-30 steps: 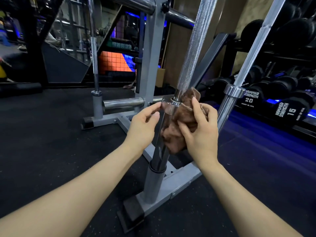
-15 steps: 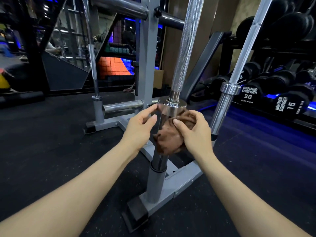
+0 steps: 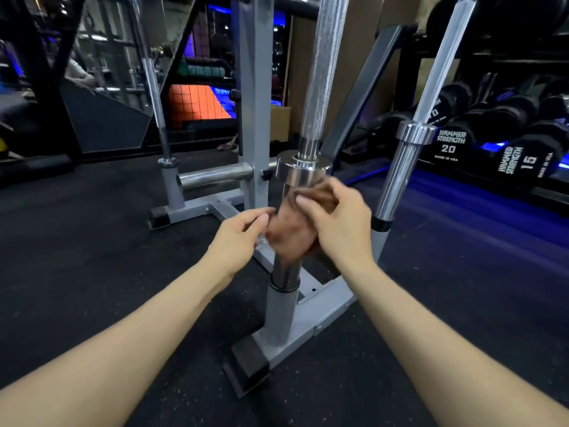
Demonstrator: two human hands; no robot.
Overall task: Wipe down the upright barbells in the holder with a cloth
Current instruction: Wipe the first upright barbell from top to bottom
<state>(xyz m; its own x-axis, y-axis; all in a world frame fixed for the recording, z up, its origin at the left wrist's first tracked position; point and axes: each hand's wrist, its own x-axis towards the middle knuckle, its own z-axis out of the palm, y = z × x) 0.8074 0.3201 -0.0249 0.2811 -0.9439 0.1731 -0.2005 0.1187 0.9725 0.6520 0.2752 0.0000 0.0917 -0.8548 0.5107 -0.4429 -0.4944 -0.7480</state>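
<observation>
Grey barbell holder on dark speckled rubber floor

Dumbbell head, right of frame, nearer the middle: "HAMMER STRENGTH" is printed in white, "20" is set beneath it, and "MADE IN USA" is read below in small letters.
Dumbbell head, far right of frame: "HAMMER STRENGTH" is printed in white, tilted, with "15" beside it and "MADE IN USA" along the edge.
Dumbbell head behind the right bar: a "0" is partly seen; the rest is hidden.

A crumpled brown cloth wraps the chrome sleeve of the upright steel barbell standing in the grey metal holder.
</observation>
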